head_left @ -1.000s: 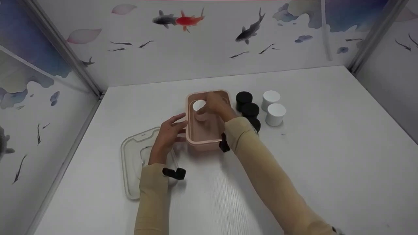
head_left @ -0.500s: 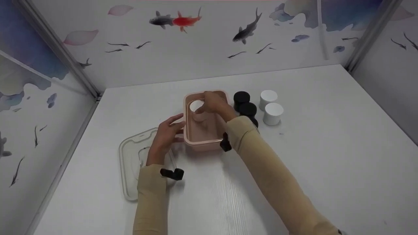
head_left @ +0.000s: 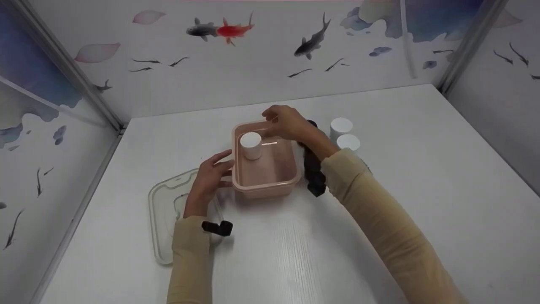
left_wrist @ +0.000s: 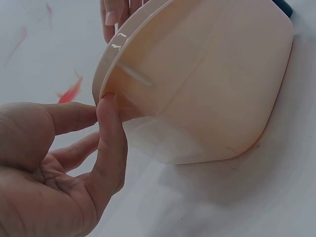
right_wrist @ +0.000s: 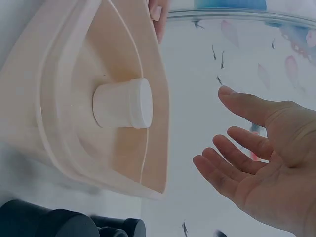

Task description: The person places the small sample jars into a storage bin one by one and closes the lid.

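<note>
In the head view a pink plastic box (head_left: 265, 186) stands upright in the middle of the table. Inside it, near its far left corner, a white lidded jar (head_left: 251, 146) stands on the bottom. My left hand (head_left: 206, 179) touches the box's left side; the left wrist view shows its fingertips (left_wrist: 109, 106) right at the rim. Over the box's far right corner is my right hand (head_left: 291, 122), fingers loosely spread. The right wrist view has that hand (right_wrist: 269, 163) apart from the jar (right_wrist: 121, 104), holding nothing.
A translucent lid (head_left: 162, 219) lies on the left, partly under my left forearm. Several black jars (right_wrist: 69, 224) stand close along the box's right side, partly hidden by my right wrist. Two white jars (head_left: 341, 127) stand farther right. A patterned wall (head_left: 236, 76) bounds the table's back.
My right hand has let go of the white jar and risen out of the box to the right. The jar now stands alone inside. The left hand keeps its place at the box's side.
</note>
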Demonstrator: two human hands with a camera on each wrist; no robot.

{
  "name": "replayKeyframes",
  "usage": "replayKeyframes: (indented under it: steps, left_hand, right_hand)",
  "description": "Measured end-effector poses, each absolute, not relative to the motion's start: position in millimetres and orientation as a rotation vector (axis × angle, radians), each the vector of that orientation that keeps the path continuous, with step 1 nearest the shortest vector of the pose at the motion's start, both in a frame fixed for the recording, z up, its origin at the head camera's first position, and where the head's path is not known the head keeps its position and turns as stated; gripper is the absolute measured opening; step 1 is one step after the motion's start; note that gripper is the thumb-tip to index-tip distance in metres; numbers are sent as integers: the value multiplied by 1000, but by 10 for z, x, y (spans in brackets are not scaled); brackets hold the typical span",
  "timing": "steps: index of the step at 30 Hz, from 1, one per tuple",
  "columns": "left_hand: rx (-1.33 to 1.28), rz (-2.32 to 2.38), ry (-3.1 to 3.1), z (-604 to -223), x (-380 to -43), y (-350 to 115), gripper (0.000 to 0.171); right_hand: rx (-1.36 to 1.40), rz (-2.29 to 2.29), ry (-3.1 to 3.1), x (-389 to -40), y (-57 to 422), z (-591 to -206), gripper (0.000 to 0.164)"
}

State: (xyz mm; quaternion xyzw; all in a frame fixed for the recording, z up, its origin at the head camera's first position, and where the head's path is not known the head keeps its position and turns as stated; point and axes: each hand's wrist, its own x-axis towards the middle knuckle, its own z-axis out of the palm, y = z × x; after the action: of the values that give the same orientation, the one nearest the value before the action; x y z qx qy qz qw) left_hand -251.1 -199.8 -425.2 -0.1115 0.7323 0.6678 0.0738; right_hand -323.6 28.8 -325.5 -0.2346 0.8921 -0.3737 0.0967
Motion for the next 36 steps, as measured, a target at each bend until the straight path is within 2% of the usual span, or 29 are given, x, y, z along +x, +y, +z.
replayKeyframes:
  steps: [15,25,36]
  left_hand:
    - [-395,1953,2212,-4230,-2496,-2001,41]
    - [-372,1991,2175,-4244,-2531,-1994,40]
    - [-400,1986,2164,-4265,-2544,-1999,41]
  right_hand:
    - [-753,-1240,2688,-2974,796,-3096,51]
    - [-670,-1516,2626,-2807,1268,-3252,54]
    - [-652,-1655,2618,-2553,1466,-3333,49]
